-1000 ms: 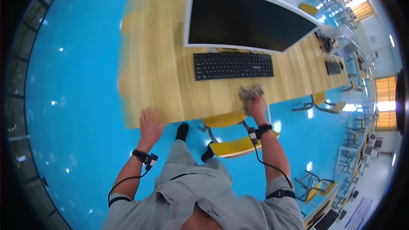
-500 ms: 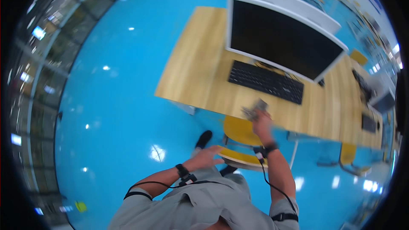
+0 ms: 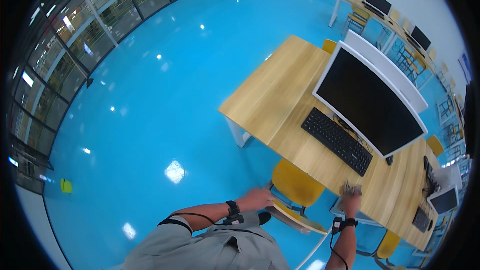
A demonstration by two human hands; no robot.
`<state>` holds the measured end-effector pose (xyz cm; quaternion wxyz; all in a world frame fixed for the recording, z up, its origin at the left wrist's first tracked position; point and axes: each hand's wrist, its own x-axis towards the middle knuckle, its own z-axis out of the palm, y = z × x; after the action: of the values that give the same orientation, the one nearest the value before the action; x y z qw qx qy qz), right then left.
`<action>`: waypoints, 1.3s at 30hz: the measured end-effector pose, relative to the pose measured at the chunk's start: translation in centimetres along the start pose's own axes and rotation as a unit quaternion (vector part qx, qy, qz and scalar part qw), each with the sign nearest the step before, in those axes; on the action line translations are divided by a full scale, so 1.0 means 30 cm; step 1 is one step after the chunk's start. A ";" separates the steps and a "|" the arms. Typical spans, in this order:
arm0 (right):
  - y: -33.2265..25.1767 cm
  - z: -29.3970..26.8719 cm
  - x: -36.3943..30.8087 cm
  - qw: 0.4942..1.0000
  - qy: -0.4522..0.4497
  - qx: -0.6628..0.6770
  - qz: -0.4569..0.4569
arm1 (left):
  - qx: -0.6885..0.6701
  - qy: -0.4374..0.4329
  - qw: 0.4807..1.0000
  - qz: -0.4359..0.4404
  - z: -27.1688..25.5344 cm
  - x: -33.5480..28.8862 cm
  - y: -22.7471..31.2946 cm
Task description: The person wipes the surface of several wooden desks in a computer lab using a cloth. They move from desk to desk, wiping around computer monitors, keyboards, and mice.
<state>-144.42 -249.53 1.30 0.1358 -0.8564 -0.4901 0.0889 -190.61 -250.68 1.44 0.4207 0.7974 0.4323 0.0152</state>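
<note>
The fingers of my left hand (image 3: 256, 199) are closed on the left end of the yellow chair's (image 3: 291, 216) backrest. This chair stands at the front edge of the wooden desk (image 3: 270, 97), its seat partly under the top. My right hand (image 3: 351, 203) is at the desk's front edge, closed on a crumpled grey cloth (image 3: 353, 189) that touches the tabletop. Past the cloth lies a black keyboard (image 3: 337, 141), in front of a white-framed monitor (image 3: 370, 101) with a dark screen.
A mouse (image 3: 389, 160) lies by the monitor's lower right corner. Farther right are another monitor (image 3: 444, 200), a small keyboard (image 3: 421, 219) and another yellow chair (image 3: 388, 244). Blue floor (image 3: 150, 120) stretches left to a glass wall (image 3: 75, 35). A yellow-green object (image 3: 66, 186) sits at the far left.
My left hand, fingers spread before, has closed on the chair's backrest. My right hand has moved the cloth rightward along the desk's front edge. The view has turned left.
</note>
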 end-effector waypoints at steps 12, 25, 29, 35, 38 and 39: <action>-0.583 0.207 0.042 0.978 -0.052 -0.005 -0.201 | -0.056 -0.005 0.998 0.017 -0.024 -0.006 -0.015; -0.792 0.229 0.013 0.938 -0.117 0.008 -0.327 | -0.021 -0.050 0.996 -0.075 -0.026 0.016 0.036; -0.632 0.188 -0.006 0.934 -0.107 0.030 -0.340 | 0.029 -0.019 0.992 -0.118 -0.025 0.006 0.080; -0.239 0.090 0.003 0.932 -0.075 0.060 -0.351 | 0.170 0.154 0.959 -0.167 0.075 -0.037 0.305; 0.004 0.001 0.011 0.944 -0.057 0.069 -0.317 | 0.218 0.177 0.944 -0.171 0.162 -0.004 0.473; 0.086 -0.036 0.016 0.947 -0.047 0.071 -0.311 | 0.225 0.182 0.944 -0.157 0.199 0.024 0.503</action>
<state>-141.78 -250.52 1.48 0.1934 -0.6443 -0.7306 0.1169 -177.63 -258.21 7.66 0.1412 0.7773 0.6131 -0.0035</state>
